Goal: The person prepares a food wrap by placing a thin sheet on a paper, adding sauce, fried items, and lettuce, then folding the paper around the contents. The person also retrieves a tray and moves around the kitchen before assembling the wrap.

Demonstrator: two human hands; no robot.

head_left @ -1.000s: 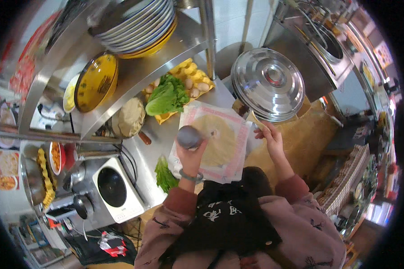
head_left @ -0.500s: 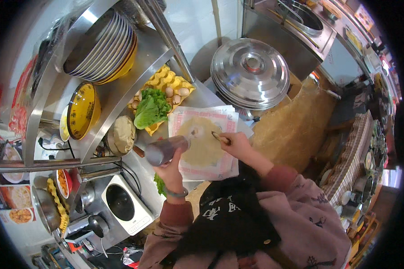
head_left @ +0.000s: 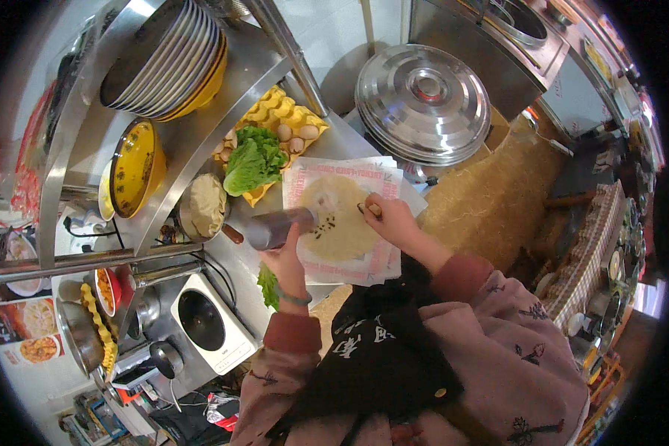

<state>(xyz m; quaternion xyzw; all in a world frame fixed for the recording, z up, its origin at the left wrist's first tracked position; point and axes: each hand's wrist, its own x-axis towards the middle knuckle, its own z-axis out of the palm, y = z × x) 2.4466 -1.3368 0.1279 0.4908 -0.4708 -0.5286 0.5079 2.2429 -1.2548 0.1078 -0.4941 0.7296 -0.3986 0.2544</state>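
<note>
We look steeply down from head height through one wide fisheye, upright and unmirrored, with the left hand (head_left: 281, 259) and right hand (head_left: 394, 223) near, around mid-frame; our view bends toward its dark rim, spanning steel shelf (head_left: 254, 67) to tan floor (head_left: 490, 189)

Flatbread (head_left: 349, 238) as datum: passage beyond it, betw. egg tray (head_left: 275, 104) & steel lid (head_left: 394, 82); obstacles: dark container (head_left: 270, 228) in L hand (head_left: 285, 259) at L edge, R hand (head_left: 395, 224) at R edge, lettuce (head_left: 253, 165) far L.
</note>
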